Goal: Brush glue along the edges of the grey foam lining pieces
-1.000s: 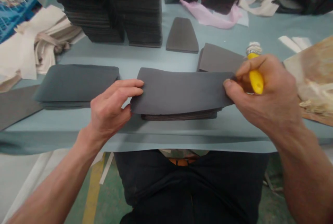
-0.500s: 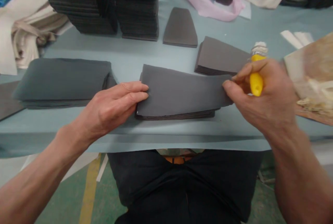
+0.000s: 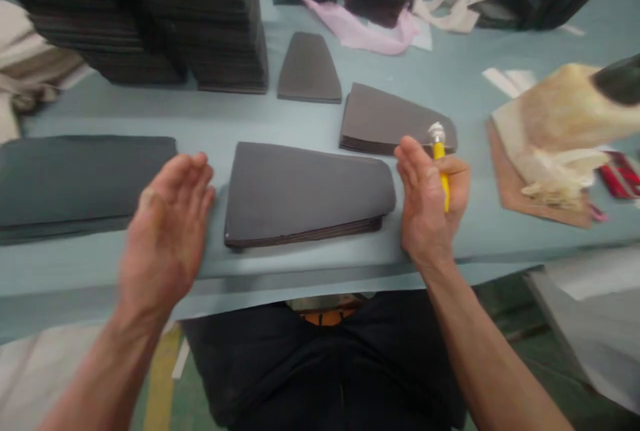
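Note:
A small stack of dark grey foam pieces (image 3: 305, 191) lies flat near the table's front edge. My left hand (image 3: 165, 231) is just left of the stack, fingers stretched out and together, holding nothing. My right hand (image 3: 427, 201) stands edge-on at the stack's right end, fingers extended, with a yellow-handled tool (image 3: 441, 167) tucked against the palm under the thumb. Neither hand grips the foam.
The blue-grey table (image 3: 240, 121) carries a folded dark cloth stack (image 3: 75, 181) at left, tall black foam stacks (image 3: 150, 11) behind, two more grey pieces (image 3: 309, 69) (image 3: 385, 121), a brown board with fibrous material (image 3: 550, 144) at right, and fabric scraps at the back.
Both hands let go of the top grey piece, which now lies flat on the stack. The hands drew apart to the stack's ends and the view shifted right.

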`<act>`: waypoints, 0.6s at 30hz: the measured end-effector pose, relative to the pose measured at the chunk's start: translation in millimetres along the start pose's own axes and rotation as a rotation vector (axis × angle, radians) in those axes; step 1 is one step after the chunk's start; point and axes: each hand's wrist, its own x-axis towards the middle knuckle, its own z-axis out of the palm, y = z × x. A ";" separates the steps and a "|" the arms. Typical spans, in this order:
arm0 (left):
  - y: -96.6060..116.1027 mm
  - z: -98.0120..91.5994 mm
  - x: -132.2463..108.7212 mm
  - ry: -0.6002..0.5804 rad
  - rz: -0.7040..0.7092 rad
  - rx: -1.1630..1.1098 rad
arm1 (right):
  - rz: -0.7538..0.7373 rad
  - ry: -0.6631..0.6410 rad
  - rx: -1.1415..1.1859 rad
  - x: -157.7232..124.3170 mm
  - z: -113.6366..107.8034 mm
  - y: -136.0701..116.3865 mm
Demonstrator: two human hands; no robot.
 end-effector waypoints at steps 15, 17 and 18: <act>-5.5 33.6 -1.1 -0.099 -0.080 0.018 | -0.022 -0.006 0.048 -4.6 22.5 1.2; -2.3 38.2 -3.3 -0.053 -0.103 -0.010 | -0.028 -0.019 0.078 -6.9 23.0 2.8; -0.6 40.3 -4.5 -0.031 -0.121 -0.024 | -0.032 -0.024 0.088 -8.2 23.1 3.2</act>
